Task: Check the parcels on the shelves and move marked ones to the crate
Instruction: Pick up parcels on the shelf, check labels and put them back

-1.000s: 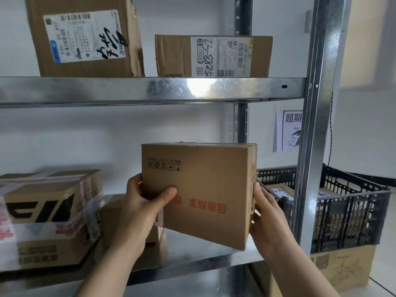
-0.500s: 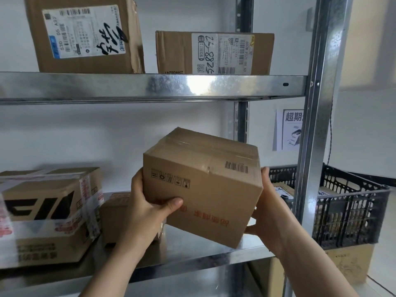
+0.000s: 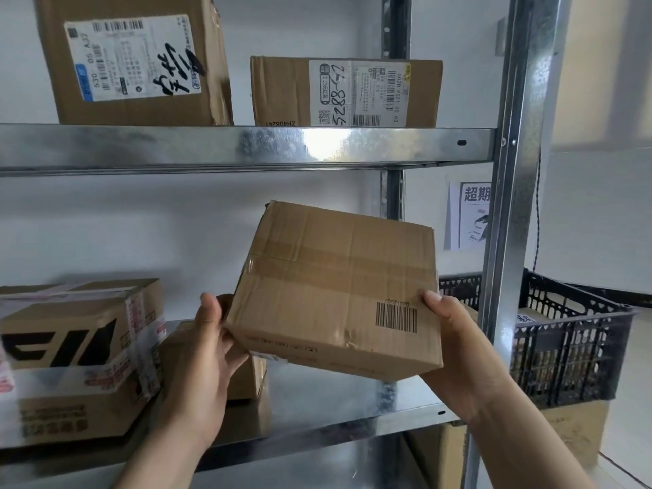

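The left hand (image 3: 208, 347) and right hand (image 3: 458, 347) clamp the tilted, taped brown cardboard box (image 3: 335, 287) by its side edges, in the open gap between the upper steel shelf (image 3: 247, 146) and lower steel shelf (image 3: 335, 400).

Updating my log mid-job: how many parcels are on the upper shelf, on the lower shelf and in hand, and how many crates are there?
Upper shelf parcels: 2
Lower shelf parcels: 2
Held parcel, gripped by left hand and right hand: 1
Black crate: 1
Total: 6

Upper shelf (image 3: 176, 146) with 2 labelled boxes (image 3: 134, 61) (image 3: 345, 93), lower shelf (image 3: 335, 400) with taped box (image 3: 77, 354), small box (image 3: 255, 379)
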`<state>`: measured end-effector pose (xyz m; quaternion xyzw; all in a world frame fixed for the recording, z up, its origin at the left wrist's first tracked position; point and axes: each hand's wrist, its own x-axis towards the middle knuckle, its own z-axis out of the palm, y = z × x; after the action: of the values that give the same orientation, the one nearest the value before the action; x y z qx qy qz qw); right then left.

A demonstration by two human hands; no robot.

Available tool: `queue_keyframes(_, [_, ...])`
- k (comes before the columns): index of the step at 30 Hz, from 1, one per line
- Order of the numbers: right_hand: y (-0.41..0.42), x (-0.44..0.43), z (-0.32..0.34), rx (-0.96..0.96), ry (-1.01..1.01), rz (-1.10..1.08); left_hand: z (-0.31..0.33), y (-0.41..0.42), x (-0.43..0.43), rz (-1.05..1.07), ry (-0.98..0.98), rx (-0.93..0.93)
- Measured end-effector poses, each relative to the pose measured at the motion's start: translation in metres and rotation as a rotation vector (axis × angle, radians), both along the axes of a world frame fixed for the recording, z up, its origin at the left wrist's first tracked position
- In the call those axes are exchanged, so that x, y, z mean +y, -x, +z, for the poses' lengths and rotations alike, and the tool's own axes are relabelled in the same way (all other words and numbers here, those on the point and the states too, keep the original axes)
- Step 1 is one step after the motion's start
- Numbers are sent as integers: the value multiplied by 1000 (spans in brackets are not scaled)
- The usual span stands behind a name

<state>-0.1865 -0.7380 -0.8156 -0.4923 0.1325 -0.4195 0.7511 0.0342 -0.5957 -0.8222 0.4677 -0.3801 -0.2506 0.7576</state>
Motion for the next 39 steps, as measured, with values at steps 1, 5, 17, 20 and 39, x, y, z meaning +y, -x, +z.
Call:
queue_keyframes(1, [1, 0, -1, -14, 13, 0, 1, -1, 0, -7, 17, 31])
queue_keyframes(5, [1, -1, -4, -36, 57, 42, -1, -10, 0, -45, 60, 114])
queue_keyframes(17, [-1, -4, -9, -142, 27, 110, -13, -14, 0, -431, -51, 319])
queue_keyframes(20, [-3, -6, -12, -109, 25, 88, -17, -15, -2, -368, -7, 379])
queue_keyframes(39, [-10, -14, -28, 29, 34, -124, -30, -34, -4, -384, 117, 451])
